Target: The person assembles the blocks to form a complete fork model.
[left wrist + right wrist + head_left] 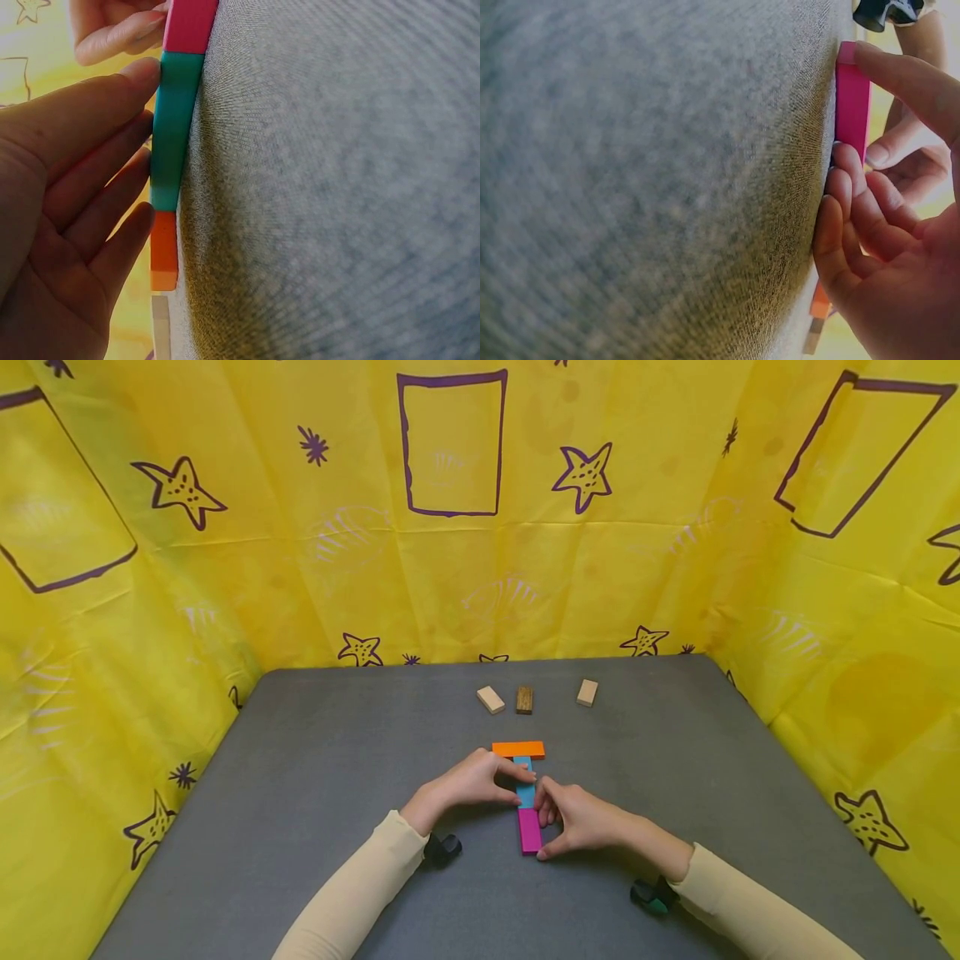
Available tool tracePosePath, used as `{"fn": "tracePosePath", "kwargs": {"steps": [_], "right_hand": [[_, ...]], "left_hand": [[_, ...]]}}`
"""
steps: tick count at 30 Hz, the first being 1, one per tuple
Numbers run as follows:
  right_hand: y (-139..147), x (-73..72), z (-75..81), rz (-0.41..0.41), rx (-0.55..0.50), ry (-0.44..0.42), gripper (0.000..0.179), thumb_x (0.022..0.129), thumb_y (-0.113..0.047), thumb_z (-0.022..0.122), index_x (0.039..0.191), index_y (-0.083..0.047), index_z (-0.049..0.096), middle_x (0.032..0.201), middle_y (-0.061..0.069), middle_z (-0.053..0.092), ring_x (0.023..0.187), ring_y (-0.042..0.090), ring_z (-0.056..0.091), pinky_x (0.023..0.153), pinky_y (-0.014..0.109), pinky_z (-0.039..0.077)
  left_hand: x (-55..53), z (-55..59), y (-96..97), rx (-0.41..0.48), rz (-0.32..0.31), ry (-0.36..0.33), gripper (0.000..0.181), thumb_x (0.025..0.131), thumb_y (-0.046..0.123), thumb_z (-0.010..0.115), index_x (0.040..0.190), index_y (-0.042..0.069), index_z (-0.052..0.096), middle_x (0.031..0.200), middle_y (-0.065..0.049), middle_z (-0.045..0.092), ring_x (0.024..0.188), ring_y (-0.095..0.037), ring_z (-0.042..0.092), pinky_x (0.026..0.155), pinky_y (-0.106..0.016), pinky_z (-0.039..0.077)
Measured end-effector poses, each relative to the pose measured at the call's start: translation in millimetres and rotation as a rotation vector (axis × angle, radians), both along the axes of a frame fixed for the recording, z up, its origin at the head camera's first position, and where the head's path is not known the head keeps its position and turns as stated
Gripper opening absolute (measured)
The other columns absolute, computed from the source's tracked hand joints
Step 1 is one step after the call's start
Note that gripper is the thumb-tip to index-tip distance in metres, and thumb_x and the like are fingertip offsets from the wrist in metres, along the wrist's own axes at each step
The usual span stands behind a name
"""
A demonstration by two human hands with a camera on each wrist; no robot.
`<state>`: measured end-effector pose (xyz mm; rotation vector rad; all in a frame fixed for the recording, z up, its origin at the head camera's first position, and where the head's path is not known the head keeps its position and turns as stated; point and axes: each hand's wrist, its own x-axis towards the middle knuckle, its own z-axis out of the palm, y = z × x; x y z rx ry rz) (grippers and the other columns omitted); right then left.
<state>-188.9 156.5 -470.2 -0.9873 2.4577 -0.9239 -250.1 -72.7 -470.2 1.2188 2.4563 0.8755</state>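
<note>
A blue block [526,795] lies flat on the table, with an orange block [517,749] crosswise at its far end and a magenta block [529,832] in line at its near end. My left hand [468,783] holds the blue block, thumb at its left edge and index finger reaching over it; in the left wrist view, fingertips touch the block's upper edge. With the thumb at the near end and curled fingers by the far right side, my right hand [588,818] grips the magenta block, also seen as a magenta block [852,105] in the right wrist view.
Farther back on the grey table [337,735] lie a pale wooden block [491,699], a dark brown block [524,700] and another pale block [587,692]. A yellow patterned cloth [450,577] hangs behind and at both sides.
</note>
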Motion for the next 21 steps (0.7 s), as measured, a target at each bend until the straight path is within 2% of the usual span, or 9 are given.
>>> {"fn": "tracePosePath", "kwargs": {"steps": [21], "right_hand": [[1.8, -2.1, -1.8, 0.019, -0.001, 0.003, 0.057, 0.069, -0.040, 0.083, 0.105, -0.016, 0.047, 0.086, -0.003, 0.058, 0.077, 0.007, 0.054, 0.070, 0.020, 0.048]], "left_hand": [[-1.7, -2.5, -0.7, -0.001, 0.000, 0.002, 0.039, 0.081, 0.031, 0.076, 0.118, 0.027, 0.068, 0.114, 0.017, 0.067, 0.106, 0.004, 0.058, 0.091, -0.017, 0.046]]}}
